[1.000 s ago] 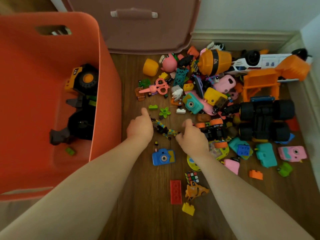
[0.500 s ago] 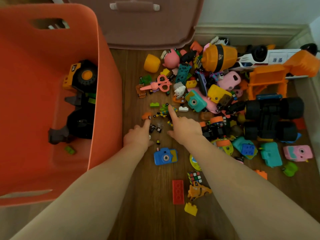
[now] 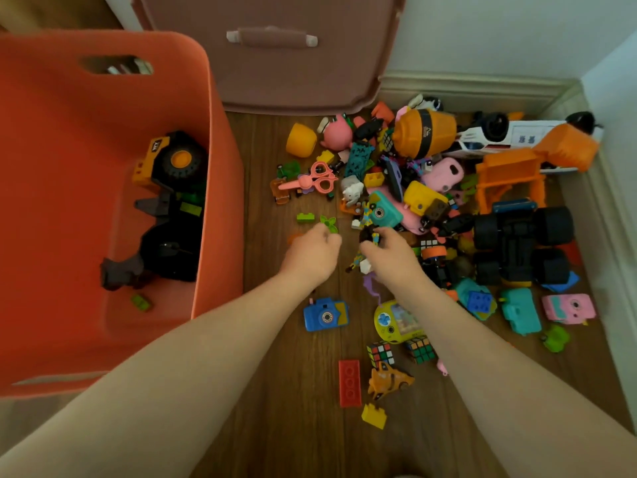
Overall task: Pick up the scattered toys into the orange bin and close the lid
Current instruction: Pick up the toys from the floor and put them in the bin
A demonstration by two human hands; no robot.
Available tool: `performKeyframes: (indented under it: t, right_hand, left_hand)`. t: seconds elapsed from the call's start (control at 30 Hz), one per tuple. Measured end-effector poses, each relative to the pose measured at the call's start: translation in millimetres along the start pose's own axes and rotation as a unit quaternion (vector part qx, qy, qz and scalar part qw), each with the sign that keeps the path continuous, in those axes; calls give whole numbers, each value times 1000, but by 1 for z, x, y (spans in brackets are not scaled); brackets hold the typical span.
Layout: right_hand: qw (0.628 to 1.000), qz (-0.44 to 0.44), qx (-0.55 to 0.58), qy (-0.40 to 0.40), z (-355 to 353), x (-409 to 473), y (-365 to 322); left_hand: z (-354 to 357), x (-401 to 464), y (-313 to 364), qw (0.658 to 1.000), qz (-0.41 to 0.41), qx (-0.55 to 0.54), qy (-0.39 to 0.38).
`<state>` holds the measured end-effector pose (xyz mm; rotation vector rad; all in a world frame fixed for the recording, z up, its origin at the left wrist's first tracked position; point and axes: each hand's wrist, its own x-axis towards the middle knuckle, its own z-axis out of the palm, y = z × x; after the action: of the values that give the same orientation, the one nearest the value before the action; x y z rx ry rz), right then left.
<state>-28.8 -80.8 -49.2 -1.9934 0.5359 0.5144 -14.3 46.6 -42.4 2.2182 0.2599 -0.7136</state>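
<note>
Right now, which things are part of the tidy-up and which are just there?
Tidy-up: orange bin, its lid, blue toy camera, red brick, pink scissors, black monster truck.
Just there: wooden floor, skirting board, wall.

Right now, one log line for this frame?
phase: gathering | left hand: closed by green flower piece | right hand: pinching small dark toy | orange bin: open

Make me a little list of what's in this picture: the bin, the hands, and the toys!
bin: orange bin, open, left of the toys
in bin: yellow-and-black truck, small green piece
lid: pinkish lid, propped upright behind
left hand: closed over small pieces beside the green flower
right hand: fingers pinching a small dark toy
floor: many toys not yet picked up, including the blue camera and red brick
</note>
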Motion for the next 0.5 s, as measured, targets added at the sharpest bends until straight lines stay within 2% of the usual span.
performKeyframes:
  t: [0.1,0.23,0.3,0.4,0.5]
  right_hand:
    - [979,62,194,-16,-12,-25,-37]
    - [947,49,313,-57,-12,-53,-100]
    - [939,16,331,-89,-2,-66,-132]
    - [936,-15,317,-154,27,-85,-183]
    - [965,-43,184,-181,72,-92,-216]
  left_hand:
    - [-28,-23,44,987,44,-155,5]
    - [-104,-64,54,962,184,-200,20]
    - [-146,-76,39,959,208,-185,55]
    - [-196,-77,-1,970,174,-96,139]
    - [-224,-66,-57,988,53,-42,139]
